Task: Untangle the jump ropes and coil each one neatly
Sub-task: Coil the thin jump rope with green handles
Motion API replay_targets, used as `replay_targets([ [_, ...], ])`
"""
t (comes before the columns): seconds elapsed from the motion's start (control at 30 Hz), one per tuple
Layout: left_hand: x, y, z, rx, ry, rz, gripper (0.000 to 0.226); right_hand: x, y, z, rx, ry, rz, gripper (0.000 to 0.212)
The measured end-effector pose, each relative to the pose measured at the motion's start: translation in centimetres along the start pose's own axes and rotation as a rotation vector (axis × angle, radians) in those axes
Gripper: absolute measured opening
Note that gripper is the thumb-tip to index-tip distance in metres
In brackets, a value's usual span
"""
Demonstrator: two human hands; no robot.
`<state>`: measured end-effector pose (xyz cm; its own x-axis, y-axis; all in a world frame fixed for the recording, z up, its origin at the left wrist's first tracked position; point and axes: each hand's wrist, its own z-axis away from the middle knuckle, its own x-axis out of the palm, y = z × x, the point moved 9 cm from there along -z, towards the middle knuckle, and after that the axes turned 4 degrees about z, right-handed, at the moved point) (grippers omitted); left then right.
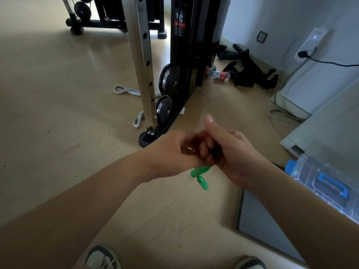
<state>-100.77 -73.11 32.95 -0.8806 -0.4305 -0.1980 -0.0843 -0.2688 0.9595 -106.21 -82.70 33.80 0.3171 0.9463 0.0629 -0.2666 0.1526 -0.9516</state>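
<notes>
Landmark: cable machine (186,55), a black upright frame with a perforated steel post, standing on the tan floor (48,113).

Far behind and left of the cable machine: a second black equipment base carrying a weight plate (82,9).

At the foot of the cable machine's steel post, left side: two loops of grey braided rope (126,90) lying on the floor.

On the cable machine's lower front: two black pulley wheels (169,79), one above the other.

In front of the cable machine's base, nearer the camera: left hand (169,152), fingers curled inward and meeting the right hand; what it pinches is hidden between the two hands.

Touching it: right hand (223,148), clenched into a fist with the thumb raised, grasping the upper ends of the green jump rope handles (201,176). The two handles hang just below the joined hands, with a thin cord visible between them. The rest of the rope cannot be made out.

Right of the cable machine, by the wall: a plastic bottle (218,74) lying on its side, then black handle attachments (250,70).

Far right of the cable machine, near edge: a clear storage box with blue latch (330,183).

Bottom edge: two shoes (103,257).
</notes>
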Motion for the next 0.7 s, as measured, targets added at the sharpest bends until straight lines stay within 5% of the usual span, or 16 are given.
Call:
replay_targets([
  [0.3, -1.1, 0.8, -0.6, 0.067, 0.103, -0.033, 0.024, -0.5, -1.6, 0.8, -0.124, 0.239, 0.191, 0.055],
  [0.53, -2.1, 2.0, -0.8, 0.135, 0.147, -0.208, 0.023, -0.8, -3.6, 1.2, -0.305, 0.338, 0.608, 0.046],
  [0.7, -1.8, 0.7, -0.2, 0.077, 0.112, -0.311, 0.026, -1.3, -2.1, 0.4, -0.156, 0.162, 0.628, 0.047],
])
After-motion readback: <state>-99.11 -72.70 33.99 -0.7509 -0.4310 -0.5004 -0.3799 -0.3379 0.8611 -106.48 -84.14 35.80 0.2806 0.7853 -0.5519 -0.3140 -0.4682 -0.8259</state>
